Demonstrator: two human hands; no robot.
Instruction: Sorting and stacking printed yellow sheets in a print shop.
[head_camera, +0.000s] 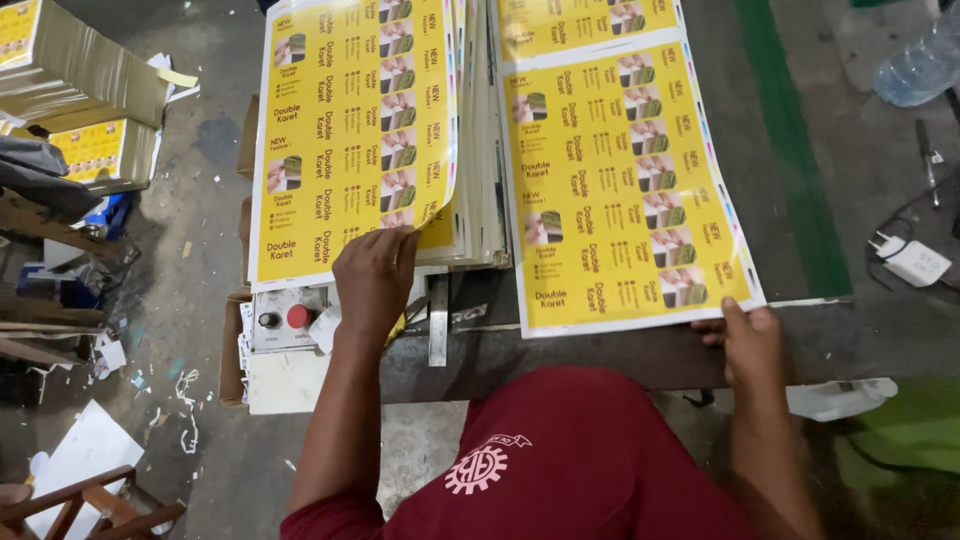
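I am looking down at a large yellow printed paper sheet (625, 180), glossy and covered with rows of small label panels, lying flat on the dark metal surface (600, 350) with its near edge just at the surface's front. My right hand (748, 340) rests on that sheet's near right corner, fingers closed lightly over the edge with the thumb on top, pinning it rather than lifting it. My left hand (372, 280) is at the neighbouring stack of identical yellow printed sheets (355, 130), fingertips curled onto the lower right corner of the top sheet, which curls upward there; whether the fingers have actually pinched it I cannot tell. The stack sits just to the left of the single sheet, apart from it, with more sheet edges between them. I judge the step in hand to be squaring the laid sheet while separating a corner of the stack; what comes next calls for a clean one-sheet pinch. Below the stack is a grey control box with a red round button (297, 316). Further right lie a white charger (916, 262) and a clear plastic bottle (920, 65).
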